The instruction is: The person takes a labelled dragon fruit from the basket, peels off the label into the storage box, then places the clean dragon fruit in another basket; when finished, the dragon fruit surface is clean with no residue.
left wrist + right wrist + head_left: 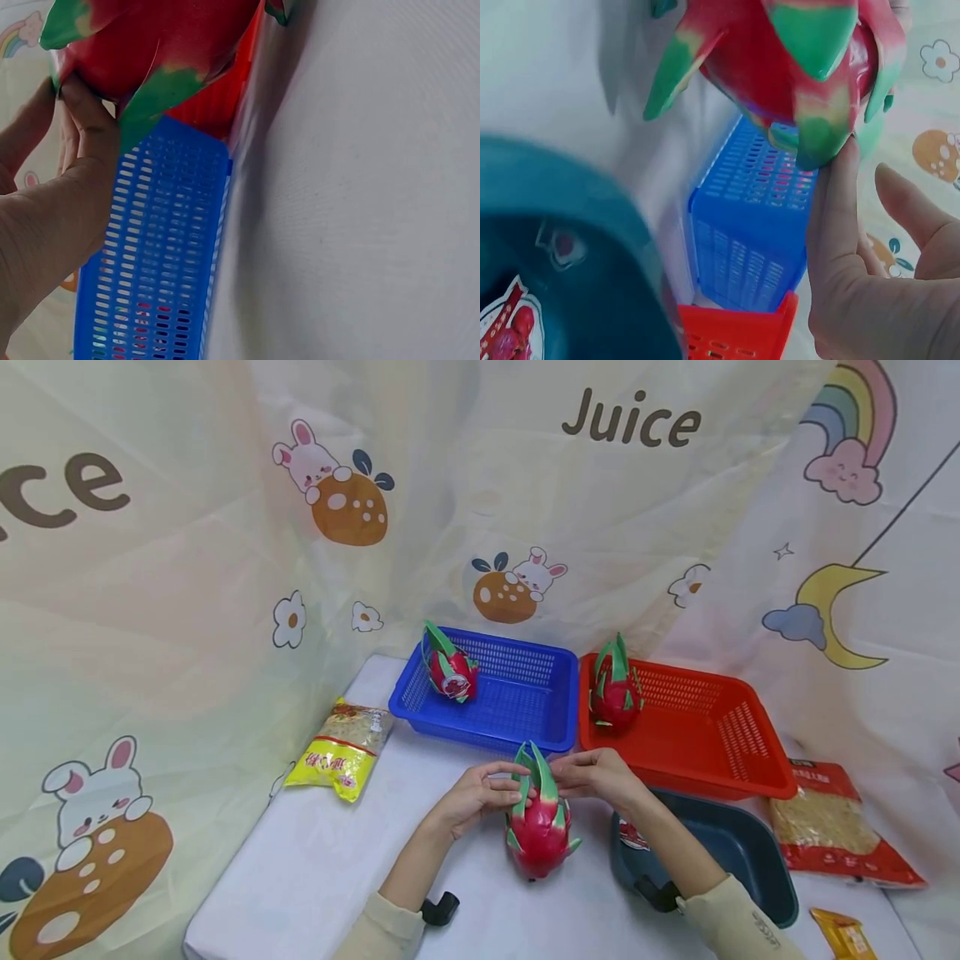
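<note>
A red dragon fruit [538, 837] with green-tipped leaves is between my two hands at the table's front middle. My left hand [480, 795] pinches one of its leaves between thumb and fingers, seen close in the left wrist view. On the other side, my right hand [600, 777] touches the leaves with fairly straight fingers. In the right wrist view its thumb [911, 206] stands apart from the fruit. Whether the fruit rests on the table is hard to tell.
Behind stand a blue basket [517, 697] and a red basket [697, 735], each with a dragon fruit. A dark teal basin [750, 852] holding a sticker or card lies under the right forearm. Food bags flank them: yellow [341, 750] left, red [832, 822] right, with a small orange packet [843, 935].
</note>
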`<state>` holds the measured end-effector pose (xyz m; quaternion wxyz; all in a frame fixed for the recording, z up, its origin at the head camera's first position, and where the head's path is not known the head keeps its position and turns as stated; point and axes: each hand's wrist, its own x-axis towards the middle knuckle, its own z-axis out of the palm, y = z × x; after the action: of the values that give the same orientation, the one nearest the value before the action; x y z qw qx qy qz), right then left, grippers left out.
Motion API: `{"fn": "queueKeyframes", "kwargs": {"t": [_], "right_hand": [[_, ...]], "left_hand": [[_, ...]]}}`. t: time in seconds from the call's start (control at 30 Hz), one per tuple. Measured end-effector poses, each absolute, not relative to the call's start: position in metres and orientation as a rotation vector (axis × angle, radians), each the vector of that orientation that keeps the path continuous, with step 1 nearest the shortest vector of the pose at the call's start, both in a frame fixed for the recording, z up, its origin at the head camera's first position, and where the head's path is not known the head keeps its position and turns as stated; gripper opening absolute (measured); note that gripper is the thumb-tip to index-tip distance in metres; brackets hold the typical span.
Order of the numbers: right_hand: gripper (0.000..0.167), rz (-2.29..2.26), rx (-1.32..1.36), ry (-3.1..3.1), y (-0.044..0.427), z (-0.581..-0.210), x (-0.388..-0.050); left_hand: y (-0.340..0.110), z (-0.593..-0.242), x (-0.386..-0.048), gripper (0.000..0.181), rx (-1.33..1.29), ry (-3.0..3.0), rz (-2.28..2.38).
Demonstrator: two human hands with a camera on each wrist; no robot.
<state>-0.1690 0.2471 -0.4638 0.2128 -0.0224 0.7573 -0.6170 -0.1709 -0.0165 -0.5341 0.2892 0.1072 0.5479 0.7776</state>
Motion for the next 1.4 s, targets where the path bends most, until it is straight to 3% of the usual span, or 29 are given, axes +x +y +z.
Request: {"fn": "queueKeyframes", "kwargs": {"t": [0.43,0.7,1.13,1.4], "right_hand": [[0.044,-1.797,-0.009,1.990,0.246,-0.465,-0.165],[0.046,-1.871,0.009,1.980,0.261,-0.447,-0.152],[0.023,-1.986,-0.074,2.033,0.307,-0.387,-0.147],[0.019,-2.067,-0.030,2.035,0.342,-0.353,-0.154]], "left_hand": [[-0.019,-0.534,-0.171,0.046,0.275,1.556,2.063],[-0.015,-0.534,-0.174,0.040,0.328,1.528,2.085],[0.001,-0.533,-0.180,0.022,0.153,1.207,2.307],[0.027,-0.529,-0.180,0.043,0.111,1.094,2.314]]}}
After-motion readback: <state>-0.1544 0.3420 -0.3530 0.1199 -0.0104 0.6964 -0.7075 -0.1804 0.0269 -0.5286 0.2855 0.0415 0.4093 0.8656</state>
